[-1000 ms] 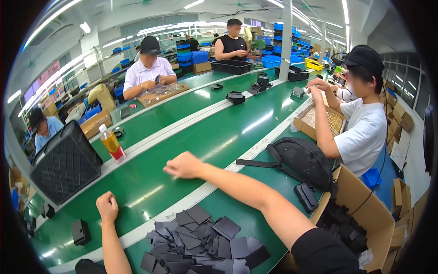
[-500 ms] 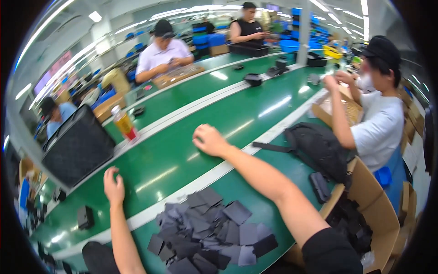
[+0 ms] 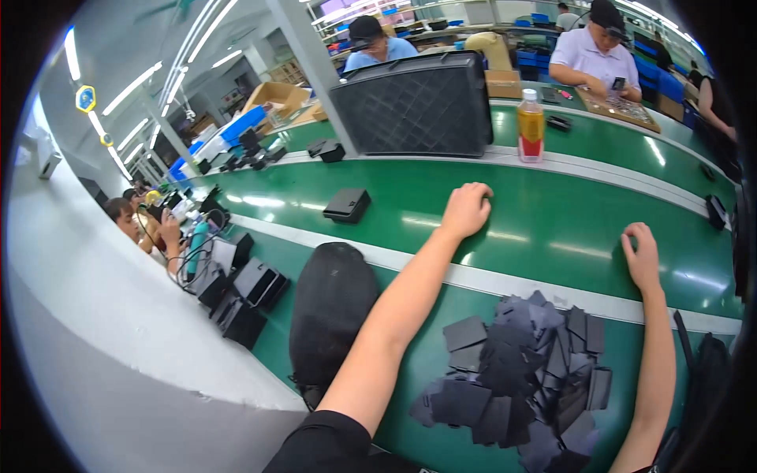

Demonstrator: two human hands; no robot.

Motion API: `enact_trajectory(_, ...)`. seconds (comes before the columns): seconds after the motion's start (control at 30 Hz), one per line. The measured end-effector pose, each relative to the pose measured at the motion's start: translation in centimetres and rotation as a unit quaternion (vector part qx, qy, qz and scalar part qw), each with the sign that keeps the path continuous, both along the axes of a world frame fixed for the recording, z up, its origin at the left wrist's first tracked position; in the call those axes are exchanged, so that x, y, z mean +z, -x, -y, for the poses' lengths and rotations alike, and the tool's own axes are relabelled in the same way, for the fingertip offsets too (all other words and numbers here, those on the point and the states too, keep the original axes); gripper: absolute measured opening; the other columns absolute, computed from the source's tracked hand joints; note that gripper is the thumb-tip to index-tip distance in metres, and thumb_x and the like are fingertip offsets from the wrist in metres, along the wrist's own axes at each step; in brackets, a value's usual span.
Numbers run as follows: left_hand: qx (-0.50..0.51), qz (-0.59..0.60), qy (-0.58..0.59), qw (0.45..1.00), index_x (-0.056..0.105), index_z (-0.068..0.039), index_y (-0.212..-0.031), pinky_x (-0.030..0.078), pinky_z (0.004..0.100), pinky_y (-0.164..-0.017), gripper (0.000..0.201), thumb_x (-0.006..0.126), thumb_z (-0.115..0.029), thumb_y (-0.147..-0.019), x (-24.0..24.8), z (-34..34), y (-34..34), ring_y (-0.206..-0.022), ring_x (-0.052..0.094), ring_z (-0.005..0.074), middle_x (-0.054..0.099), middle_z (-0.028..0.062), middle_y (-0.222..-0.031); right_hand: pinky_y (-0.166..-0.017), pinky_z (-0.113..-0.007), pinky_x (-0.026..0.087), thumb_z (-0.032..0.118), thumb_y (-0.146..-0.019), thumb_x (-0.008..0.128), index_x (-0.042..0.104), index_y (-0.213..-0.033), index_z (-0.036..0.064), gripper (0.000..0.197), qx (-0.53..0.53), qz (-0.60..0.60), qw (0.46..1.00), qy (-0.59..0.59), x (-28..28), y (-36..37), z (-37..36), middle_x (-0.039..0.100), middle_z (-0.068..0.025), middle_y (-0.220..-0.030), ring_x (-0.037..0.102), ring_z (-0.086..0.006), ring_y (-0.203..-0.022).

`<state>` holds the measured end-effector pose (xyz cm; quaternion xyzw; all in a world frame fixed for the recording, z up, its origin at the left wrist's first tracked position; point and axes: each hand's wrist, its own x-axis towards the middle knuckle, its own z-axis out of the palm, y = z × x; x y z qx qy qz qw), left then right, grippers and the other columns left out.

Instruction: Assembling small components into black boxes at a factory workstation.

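My left hand (image 3: 468, 210) is above or lightly on the green belt (image 3: 410, 189), palm down, fingers loosely bent, nothing seen in it. Farther right, my right hand (image 3: 642, 251) is over the same belt, thumb apart from its loosely curved fingers, likewise with nothing visible in it. Between my forearms lies a heap of thin dark grey flat pieces (image 3: 512, 363) on the green worktop. A black box-shaped device (image 3: 347, 204) sits on the belt left of my left hand. Beyond that hand stands a bottle with a yellow and red label (image 3: 531, 130).
A large black crate (image 3: 414, 106) stands on edge behind the belt, beside a pale post (image 3: 303, 63). A black rounded bag (image 3: 334, 315) lies left of my left forearm. Several black devices (image 3: 256, 284) are stacked near the white wall. A co-worker (image 3: 603, 59) sits across.
The view has swung left, bringing the white wall and stacked devices into sight. My left hand has reached farther out over the belt. Both hands still show nothing in them.
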<state>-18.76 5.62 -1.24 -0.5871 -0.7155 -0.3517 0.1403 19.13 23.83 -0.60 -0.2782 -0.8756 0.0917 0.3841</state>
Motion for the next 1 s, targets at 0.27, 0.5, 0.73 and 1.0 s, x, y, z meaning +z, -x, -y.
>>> enact_trajectory(0.27, -0.007, -0.010, -0.014, 1.000, 0.065, -0.007, -0.089, 0.045, 0.0347, -0.085, 0.011, 0.056, -0.008, -0.082, 0.6, 1.3, 0.8, -0.088, 0.061, 0.0269, 0.068, 0.0066, -0.093, -0.083, -0.031, 0.043, 0.003, -0.086, 0.056, 0.053, -0.090, 0.0000, 0.005, 0.029, 0.008, 0.999, 0.034, 0.6, 2.0, 0.5, 0.055, -0.0082, -0.097, 0.053, -0.0241, -0.087)
enact_trajectory(0.5, -0.020, -0.012, -0.010, 1.000, 0.064, -0.007, -0.087, 0.044, 0.0339, -0.085, 0.009, 0.057, -0.007, -0.082, 0.1, 1.5, 1.1, -0.086, 0.060, 0.0257, 0.067, 0.0063, -0.089, -0.082, -0.030, 0.042, 0.002, -0.086, 0.055, 0.052, -0.089, -0.0001, 0.005, 0.033, 0.013, 0.999, 0.034, 0.3, 1.7, 0.6, 0.055, -0.0081, -0.097, 0.051, -0.0235, -0.086)
enact_trajectory(0.73, -0.026, 0.001, -0.022, 0.999, 0.064, -0.006, -0.086, 0.044, 0.0337, -0.086, 0.008, 0.056, -0.006, -0.082, 0.5, 1.6, 0.7, -0.085, 0.060, 0.0251, 0.067, 0.0065, -0.087, -0.082, -0.030, 0.042, 0.001, -0.086, 0.055, 0.051, -0.089, -0.0004, 0.005, 0.027, 0.015, 0.999, 0.032, 0.3, 1.6, 1.2, 0.054, -0.0081, -0.097, 0.051, -0.0234, -0.086)
enact_trajectory(1.0, -0.023, 0.013, -0.024, 0.999, 0.064, -0.006, -0.083, 0.044, 0.0338, -0.086, 0.008, 0.056, -0.006, -0.082, 0.1, 1.9, 1.1, -0.084, 0.059, 0.0249, 0.067, 0.0056, -0.085, -0.083, -0.030, 0.042, 0.002, -0.086, 0.054, 0.050, -0.088, -0.0009, 0.005, 0.029, 0.022, 0.999, 0.031, -0.4, 2.0, 1.0, 0.054, -0.0084, -0.099, 0.051, -0.0235, -0.086)
